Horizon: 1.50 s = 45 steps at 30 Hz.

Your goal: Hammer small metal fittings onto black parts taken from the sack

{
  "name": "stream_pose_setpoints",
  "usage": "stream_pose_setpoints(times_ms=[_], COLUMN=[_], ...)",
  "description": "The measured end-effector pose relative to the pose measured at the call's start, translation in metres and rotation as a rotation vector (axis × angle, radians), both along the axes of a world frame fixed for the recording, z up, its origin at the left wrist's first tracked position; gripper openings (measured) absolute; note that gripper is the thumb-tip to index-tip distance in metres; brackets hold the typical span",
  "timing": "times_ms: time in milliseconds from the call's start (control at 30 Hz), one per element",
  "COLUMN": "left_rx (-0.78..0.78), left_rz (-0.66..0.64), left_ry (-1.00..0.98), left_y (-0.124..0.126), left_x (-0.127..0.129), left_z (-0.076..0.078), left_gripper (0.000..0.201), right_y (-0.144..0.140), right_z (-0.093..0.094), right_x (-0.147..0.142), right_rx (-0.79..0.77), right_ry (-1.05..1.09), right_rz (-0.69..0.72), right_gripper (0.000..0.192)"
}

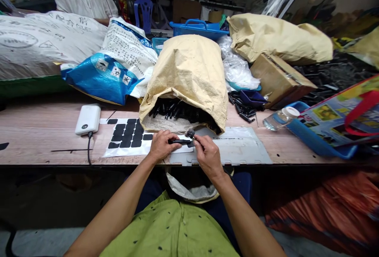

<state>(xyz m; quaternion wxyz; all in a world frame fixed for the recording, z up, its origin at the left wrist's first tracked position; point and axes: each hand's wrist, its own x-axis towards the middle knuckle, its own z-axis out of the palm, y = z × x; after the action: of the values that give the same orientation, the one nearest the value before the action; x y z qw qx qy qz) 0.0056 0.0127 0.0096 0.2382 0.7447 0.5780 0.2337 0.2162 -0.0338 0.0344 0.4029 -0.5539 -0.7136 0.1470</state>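
Observation:
At the front edge of the table, my left hand (pixel 161 145) is closed around a slim black stick-shaped part (pixel 181 141), which lies sideways and points right. My right hand (pixel 209 157) pinches a small black piece with a round head (pixel 190 134), right by the tip of that part. Whether the two pieces touch, I cannot tell. Just beyond both hands, a tan sack (pixel 192 67) lies with its mouth towards me, and many black parts (pixel 174 109) show inside. Beside my left hand is a white sheet (pixel 110 152) bearing rows of black rounded stickers (pixel 128 135).
A white power bank (pixel 88 119) with a cable sits at left. Grey board (pixel 242 144) covers the table at right, near a clear bottle (pixel 281 118) and a blue tray (pixel 319 140). Bulging sacks (pixel 38 47) line the back; another person (pixel 85 2) is behind them.

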Motion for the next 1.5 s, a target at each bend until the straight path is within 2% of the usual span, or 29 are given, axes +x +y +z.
stream_pose_setpoints(times_ms=[133,267,400,500,667,867,1067,1267,1367,1500], left_rx=[0.004,0.005,0.004,0.016,0.021,0.022,0.014,0.015,0.021,0.017], left_rz=[-0.006,-0.008,-0.011,-0.006,0.002,0.015,0.0,-0.033,-0.041,-0.034], left_ry=[-0.002,-0.001,0.018,0.016,-0.012,-0.011,0.016,0.029,0.034,0.043], left_y=[0.001,0.001,0.001,0.001,0.002,0.001,-0.003,-0.004,-0.004,-0.005], left_x=[0.0,-0.002,-0.003,-0.002,-0.001,0.0,0.001,-0.001,-0.002,-0.001], left_z=[-0.001,-0.002,-0.004,-0.004,-0.005,-0.004,0.004,0.007,0.007,0.007], left_gripper=[0.022,0.024,0.021,0.018,0.021,0.02,0.022,0.026,0.027,0.028], right_y=[-0.002,-0.005,-0.008,-0.007,-0.005,-0.008,0.011,0.032,0.034,0.032], right_z=[-0.001,0.003,0.001,-0.002,0.001,-0.002,-0.003,-0.024,-0.032,-0.033], right_x=[-0.012,-0.02,-0.025,-0.023,-0.011,-0.008,0.022,0.061,0.065,0.062], right_rx=[-0.007,0.057,0.048,0.011,0.038,-0.002,0.073,0.048,0.042,0.049], right_ry=[-0.025,-0.063,-0.203,-0.258,-0.164,-0.221,-0.228,-0.377,-0.409,-0.44], right_rz=[0.044,0.047,0.071,0.071,-0.011,0.021,-0.093,-0.09,-0.101,-0.132], right_gripper=[0.029,0.031,0.031,0.03,0.032,0.029,0.027,0.022,0.022,0.022])
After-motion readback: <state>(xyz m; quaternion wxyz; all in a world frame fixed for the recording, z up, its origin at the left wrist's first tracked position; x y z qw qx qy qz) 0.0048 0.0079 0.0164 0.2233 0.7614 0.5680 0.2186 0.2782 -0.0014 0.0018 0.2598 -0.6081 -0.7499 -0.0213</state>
